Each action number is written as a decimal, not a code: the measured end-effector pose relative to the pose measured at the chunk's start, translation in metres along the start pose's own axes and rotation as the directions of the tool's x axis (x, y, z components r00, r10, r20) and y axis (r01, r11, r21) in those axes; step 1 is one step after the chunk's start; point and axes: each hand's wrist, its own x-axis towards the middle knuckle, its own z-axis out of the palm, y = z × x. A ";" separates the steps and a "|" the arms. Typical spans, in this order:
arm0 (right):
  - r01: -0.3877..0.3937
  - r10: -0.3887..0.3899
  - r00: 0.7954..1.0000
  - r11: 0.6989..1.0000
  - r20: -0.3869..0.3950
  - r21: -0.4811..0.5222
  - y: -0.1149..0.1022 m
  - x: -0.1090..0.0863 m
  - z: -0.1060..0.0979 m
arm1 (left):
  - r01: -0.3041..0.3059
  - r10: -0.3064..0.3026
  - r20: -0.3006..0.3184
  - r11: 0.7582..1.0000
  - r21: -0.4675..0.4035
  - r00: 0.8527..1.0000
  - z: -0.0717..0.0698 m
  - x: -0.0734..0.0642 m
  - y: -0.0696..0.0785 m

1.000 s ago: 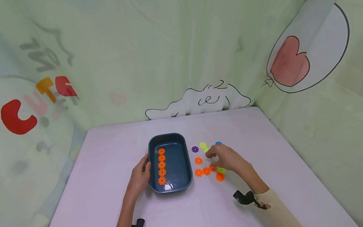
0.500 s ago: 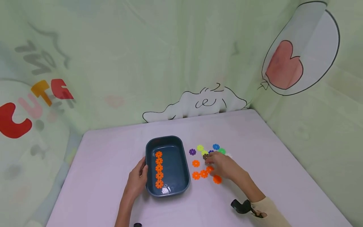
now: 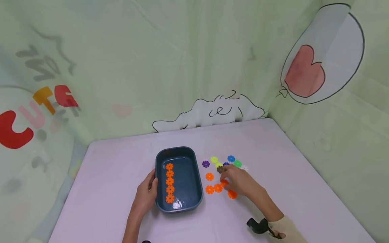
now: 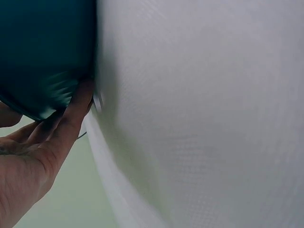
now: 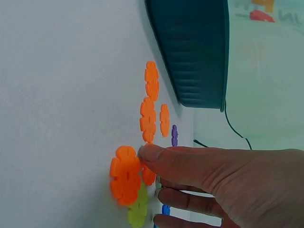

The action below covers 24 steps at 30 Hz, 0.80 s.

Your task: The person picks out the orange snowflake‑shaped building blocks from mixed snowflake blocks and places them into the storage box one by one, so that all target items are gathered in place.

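Right hand (image 3: 241, 182) has come down toward the loose orange discs (image 3: 218, 188); green disc (image 3: 237, 163), covered one second ago, is now visible

Its thumb (image 5: 164, 159) is at one orange disc and its fingers are bent, but I cannot tell if it pinches. This hand partly hides the dark blue disc (image 3: 226, 164); the white disc (image 3: 244, 167) is faint. One lime disc (image 5: 137, 211), partly behind an orange disc, shows only in the right wrist view. The sleeve (image 3: 287, 229) is cut by the lower edge.

Right of the frame's lower centre, I count five loose orange discs, two yellow discs (image 3: 214, 159), and one each of purple, brown, light blue, dark blue, green, white and lime.

At lower centre, the tray (image 3: 186, 182) contains five more orange discs, in one column along its left side. The left hand (image 3: 146, 195) is clamped on the tray's left wall; some fingers are hidden behind it.
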 end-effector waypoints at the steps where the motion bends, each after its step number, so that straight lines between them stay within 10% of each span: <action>1: 0.005 -0.005 1.000 1.000 -0.004 -0.001 0.000 0.000 0.000 | -0.001 0.001 -0.003 1.000 -0.001 1.000 0.000 0.000 0.000; 24: 0.066 -0.069 0.997 0.994 0.035 0.087 0.002 0.002 -0.003 | -0.021 0.020 -0.022 1.000 -0.022 1.000 0.005 0.002 -0.001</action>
